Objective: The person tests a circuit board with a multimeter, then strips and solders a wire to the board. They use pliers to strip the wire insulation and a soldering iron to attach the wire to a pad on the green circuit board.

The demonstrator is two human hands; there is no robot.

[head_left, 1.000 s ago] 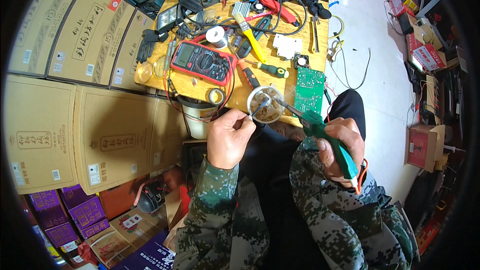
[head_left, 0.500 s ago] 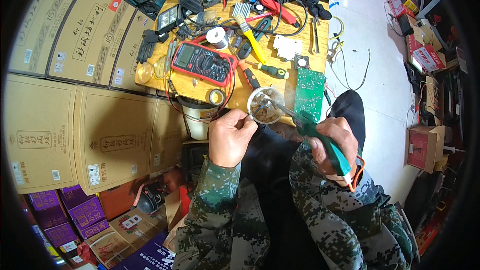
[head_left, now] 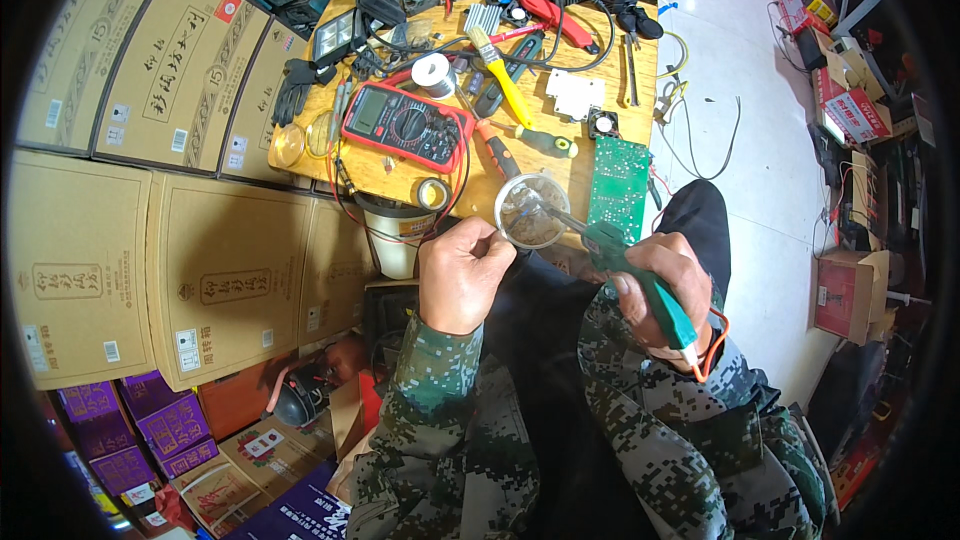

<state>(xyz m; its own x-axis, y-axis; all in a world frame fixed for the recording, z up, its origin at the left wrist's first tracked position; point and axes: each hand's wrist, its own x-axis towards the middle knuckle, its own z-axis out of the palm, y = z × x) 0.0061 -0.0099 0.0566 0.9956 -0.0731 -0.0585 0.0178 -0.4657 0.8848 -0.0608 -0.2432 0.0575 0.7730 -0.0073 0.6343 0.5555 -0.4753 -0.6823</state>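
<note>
My right hand (head_left: 668, 285) is wrapped round a green-handled soldering iron (head_left: 655, 300) with an orange cord at its rear end. The iron's metal shaft slants down into a small round tub (head_left: 508, 231) at the table's front edge. Brownish lumpy stuff, likely rosin, lies in the tub under a pale haze. My left hand (head_left: 463, 275) is closed in a pinch at the tub's near left rim, on a thin wire whose end runs into the tub, mostly veiled now. Just right of the tub lies a green circuit board (head_left: 618, 188).
A red multimeter (head_left: 408, 127), solder spool (head_left: 434, 75), yellow-handled brush (head_left: 503, 80), screwdriver (head_left: 545, 142) and small fan (head_left: 603, 122) crowd the wooden table. Cardboard boxes (head_left: 225, 275) are stacked at left. A bin (head_left: 393, 240) stands below the table edge.
Pale haze over the tub has thickened and hides the wire's end seen before. The soldering iron and my right hand have shifted very slightly; my left hand stays put.
</note>
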